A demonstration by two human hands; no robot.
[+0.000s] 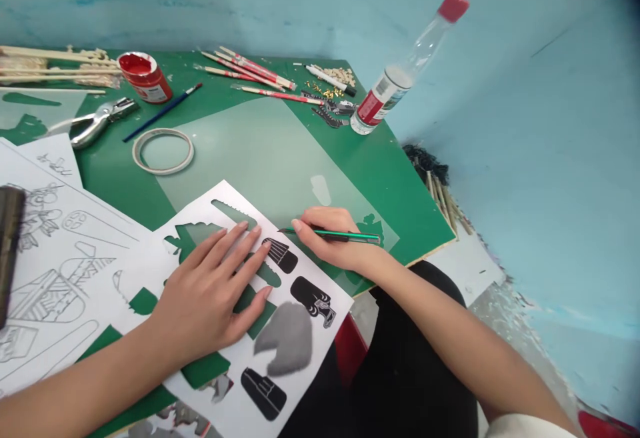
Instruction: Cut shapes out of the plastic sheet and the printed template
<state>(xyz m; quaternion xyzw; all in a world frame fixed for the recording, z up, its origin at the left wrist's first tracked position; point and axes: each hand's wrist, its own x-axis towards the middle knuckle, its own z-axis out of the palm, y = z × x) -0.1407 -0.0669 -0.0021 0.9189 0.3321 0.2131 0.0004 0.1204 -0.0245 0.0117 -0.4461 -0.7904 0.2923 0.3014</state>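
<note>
My left hand (210,291) lies flat with its fingers spread, pressing on a white paper sheet (320,258) that has several shapes cut out of it. Black printed shapes remain on this sheet, among them a ribbed one (283,256) just beside my fingertips. Between the thumb and fingers of my right hand (333,235) is a slim green pen (345,235) with a dark grip, its tip close to the sheet's upper right edge. Beneath the hand and the paper extends a translucent plastic sheet (240,138), with a small pale shape (321,189) on it.
On the green table (400,191) stand a tape roll (163,151), a blue brush (163,113), an open red paint jar (145,78), pliers (103,121), red-wrapped sticks (250,68) and a tilted bottle (383,98). Line drawings (55,278) cover the left; a blue wall rises behind.
</note>
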